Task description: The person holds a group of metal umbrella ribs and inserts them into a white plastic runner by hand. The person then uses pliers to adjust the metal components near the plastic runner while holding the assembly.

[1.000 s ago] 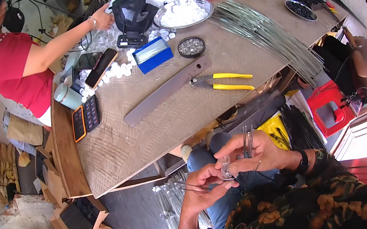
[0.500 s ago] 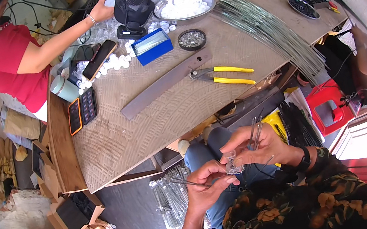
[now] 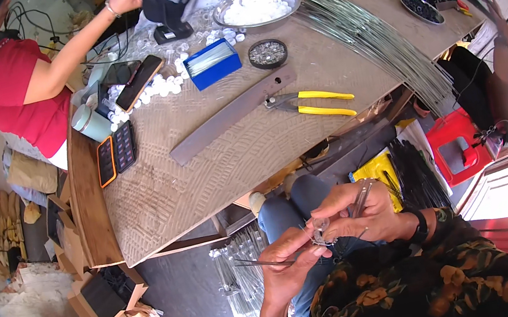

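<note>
Above my lap, my left hand (image 3: 288, 262) and my right hand (image 3: 372, 212) meet at a small clear plastic piece (image 3: 321, 231), pinched between the fingers of both. A thin dark rod (image 3: 260, 263) sticks out leftward from my left hand. Several thin metal rods (image 3: 362, 196) stand up out of my right hand, tucked among its fingers. How the rods join the clear piece is hidden by the fingers. On the table ahead lie yellow-handled pliers (image 3: 309, 104) and a long flat metal bar (image 3: 227, 119).
The table (image 3: 154, 210) carries a blue box of thin rods (image 3: 211, 65), a round tin (image 3: 267, 54), a plate of white caps (image 3: 256, 7), long metal rods (image 3: 377, 45) and phones (image 3: 139, 83). A co-worker in red (image 3: 19, 98) sits at left; a red stool (image 3: 459, 146) is at right.
The co-worker's hand has lifted a black mesh item up and left. My hands stay together at the clear piece; the rods in my right hand have tilted slightly.
</note>
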`<action>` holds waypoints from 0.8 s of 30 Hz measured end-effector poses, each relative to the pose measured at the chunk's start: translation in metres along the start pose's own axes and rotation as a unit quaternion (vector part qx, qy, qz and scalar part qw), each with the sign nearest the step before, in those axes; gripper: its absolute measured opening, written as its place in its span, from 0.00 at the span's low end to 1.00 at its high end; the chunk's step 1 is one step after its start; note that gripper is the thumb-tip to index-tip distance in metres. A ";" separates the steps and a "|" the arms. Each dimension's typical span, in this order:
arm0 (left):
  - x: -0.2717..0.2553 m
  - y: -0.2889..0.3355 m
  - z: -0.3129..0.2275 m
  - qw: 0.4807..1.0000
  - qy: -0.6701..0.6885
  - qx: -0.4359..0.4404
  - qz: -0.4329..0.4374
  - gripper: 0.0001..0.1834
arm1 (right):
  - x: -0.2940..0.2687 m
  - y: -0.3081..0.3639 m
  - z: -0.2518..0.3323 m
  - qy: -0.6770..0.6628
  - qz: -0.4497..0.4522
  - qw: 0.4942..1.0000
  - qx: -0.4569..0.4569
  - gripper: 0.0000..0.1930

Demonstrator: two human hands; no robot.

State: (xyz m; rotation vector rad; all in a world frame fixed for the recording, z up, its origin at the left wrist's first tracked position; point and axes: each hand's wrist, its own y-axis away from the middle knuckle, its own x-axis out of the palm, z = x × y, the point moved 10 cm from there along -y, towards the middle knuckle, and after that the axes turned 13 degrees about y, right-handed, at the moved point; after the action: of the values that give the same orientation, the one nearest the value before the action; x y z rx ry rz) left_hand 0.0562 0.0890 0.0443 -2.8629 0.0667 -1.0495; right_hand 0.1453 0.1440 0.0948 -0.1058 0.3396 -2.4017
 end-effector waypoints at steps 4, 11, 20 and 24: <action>0.004 0.001 -0.008 1.000 -0.019 0.024 -0.001 0.19 | 0.000 0.000 -0.005 -0.058 -0.020 0.998 0.034 0.14; 0.008 0.004 -0.009 0.991 -0.130 0.033 -0.019 0.18 | 0.002 0.001 0.034 0.157 -0.013 0.974 -0.160 0.14; 0.008 0.008 -0.014 0.986 -0.154 0.066 -0.020 0.18 | 0.006 -0.004 0.014 0.061 0.025 0.995 -0.075 0.12; 0.006 0.007 -0.015 0.989 -0.128 0.072 -0.030 0.17 | 0.005 -0.004 0.008 0.028 -0.016 0.999 -0.036 0.12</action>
State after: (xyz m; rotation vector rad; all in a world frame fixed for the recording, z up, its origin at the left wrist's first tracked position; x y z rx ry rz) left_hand 0.0512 0.0810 0.0589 -2.8545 -0.1105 -0.6573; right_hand 0.1401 0.1420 0.1032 -0.0779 0.4527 -2.4289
